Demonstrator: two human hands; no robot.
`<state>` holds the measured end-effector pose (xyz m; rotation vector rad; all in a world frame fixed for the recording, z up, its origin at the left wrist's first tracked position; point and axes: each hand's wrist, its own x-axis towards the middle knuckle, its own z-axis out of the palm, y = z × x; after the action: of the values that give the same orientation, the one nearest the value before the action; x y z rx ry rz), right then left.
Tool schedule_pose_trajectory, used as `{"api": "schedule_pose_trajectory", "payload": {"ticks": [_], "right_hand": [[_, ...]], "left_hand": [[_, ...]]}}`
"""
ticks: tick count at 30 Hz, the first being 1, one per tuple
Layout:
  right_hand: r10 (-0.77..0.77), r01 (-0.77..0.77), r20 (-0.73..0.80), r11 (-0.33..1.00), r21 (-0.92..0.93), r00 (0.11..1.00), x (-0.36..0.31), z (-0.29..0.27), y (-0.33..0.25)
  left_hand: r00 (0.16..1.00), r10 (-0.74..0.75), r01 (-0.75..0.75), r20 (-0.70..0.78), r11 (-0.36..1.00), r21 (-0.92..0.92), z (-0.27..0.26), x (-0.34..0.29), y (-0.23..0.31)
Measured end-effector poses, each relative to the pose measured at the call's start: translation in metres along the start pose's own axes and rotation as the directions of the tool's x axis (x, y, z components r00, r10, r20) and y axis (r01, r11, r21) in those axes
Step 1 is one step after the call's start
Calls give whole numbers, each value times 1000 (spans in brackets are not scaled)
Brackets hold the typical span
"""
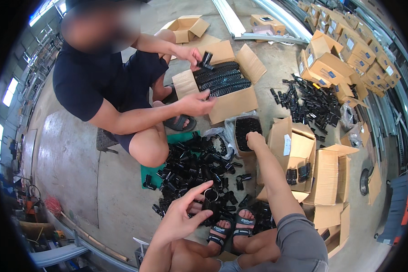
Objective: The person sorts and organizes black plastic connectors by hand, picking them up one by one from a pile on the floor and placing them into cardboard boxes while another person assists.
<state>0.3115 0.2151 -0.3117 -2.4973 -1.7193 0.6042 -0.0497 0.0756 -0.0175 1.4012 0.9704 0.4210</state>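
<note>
My left hand [188, 215] holds a black pipe fitting [210, 196] between thumb and fingers, its round open end facing up. My right arm stretches forward. At the small lined box [230, 138] of tiny black parts [248, 127], my right hand [256, 141] dips its closed fingertips over the near right edge; anything between them is too small to make out. Below and beyond my left hand spreads a heap of black pipe fittings [179, 177], partly on a green mat [148, 174]. A clear bag [218, 144] of small parts lies beside the lined box.
A seated person [118, 90] across from me holds a black fitting [206, 60] over an open carton [231, 103] packed with black pieces. Open cartons [331, 174] stand to my right, a second black heap [310, 102] beyond them. Stacked boxes [356, 45] line the far right.
</note>
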Motion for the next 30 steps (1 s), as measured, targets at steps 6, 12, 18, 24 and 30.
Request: {"api": "schedule_pose_trajectory", "payload": {"ticks": [6,12,18,24,30], "right_hand": [[-75,78,101,997,-22,992,10,46,-11],[-21,12,128,998,66,992,16,52,14],[37,-48,75,989,143,997,11,48,6],[22,-18,-31,993,118,999,6,41,-4],[-341,467,-365,812,350,866,-55,-57,-35]], "left_hand": [[999,-51,51,18,998,-29,-5,16,-2],[999,-48,47,7,997,55,-2,37,-8],[991,-38,65,-125,973,222,5,40,1],[972,110,9,-209,867,499,2,29,0],[961,201,-43,-189,787,615,4,31,-12]]}}
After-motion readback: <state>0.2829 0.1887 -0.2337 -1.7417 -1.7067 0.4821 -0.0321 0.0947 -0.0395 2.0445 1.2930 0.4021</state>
